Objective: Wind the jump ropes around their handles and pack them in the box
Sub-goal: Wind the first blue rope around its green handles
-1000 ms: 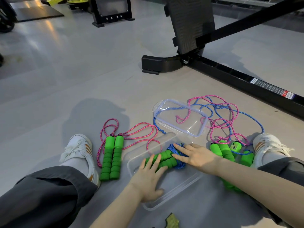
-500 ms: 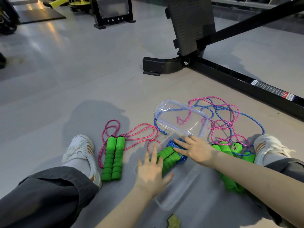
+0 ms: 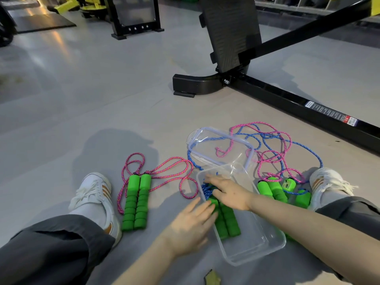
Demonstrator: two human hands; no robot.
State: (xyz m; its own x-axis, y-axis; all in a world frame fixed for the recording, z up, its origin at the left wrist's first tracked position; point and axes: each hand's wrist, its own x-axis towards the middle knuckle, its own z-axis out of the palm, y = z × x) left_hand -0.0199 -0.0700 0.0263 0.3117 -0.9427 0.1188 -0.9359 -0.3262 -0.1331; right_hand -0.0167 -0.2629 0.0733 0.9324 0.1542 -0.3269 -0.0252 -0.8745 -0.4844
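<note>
Head view: we look down at a grey floor [image 3: 82,103] between two outstretched legs.
Box: the clear plastic box [image 3: 259,249] lies open on the floor between the legs. It sits slantwise, far end to the left and near end to the right.
Wound rope: the blue rope [image 3: 205,192] is bundled round the packed handles [image 3: 227,221]. Both are inside the box, with the green handles along its left wall and the bundle at its far end.
Right hand: the right hand [image 3: 231,192] lies flat on the blue bundle inside the box, its grip apart and the fingers straight.
Left hand: the left hand [image 3: 191,225] is blurred, its grip apart with the fingers stretched out. The fingertips reach the box's left wall by the packed handles, and we cannot tell whether they touch.
Lid: the clear lid [image 3: 222,150] lies on the floor just beyond the box's far end, over some rope loops.
Pink rope: left of the box the pink-rope handles [image 3: 136,204] lie side by side. Their pink rope [image 3: 164,167] lies loose in loops beyond them.
Loose ropes: right of the box a tangle [image 3: 273,153] of pink and blue cord spreads over the floor. The unpacked handles [image 3: 273,190] lie at its near side, beside the right shoe [image 3: 329,184].
Left shoe: the left shoe [image 3: 92,194] is white and rests near the pink-rope handles.
Machine: a black frame [image 3: 287,95] stands on the floor well beyond the ropes.
</note>
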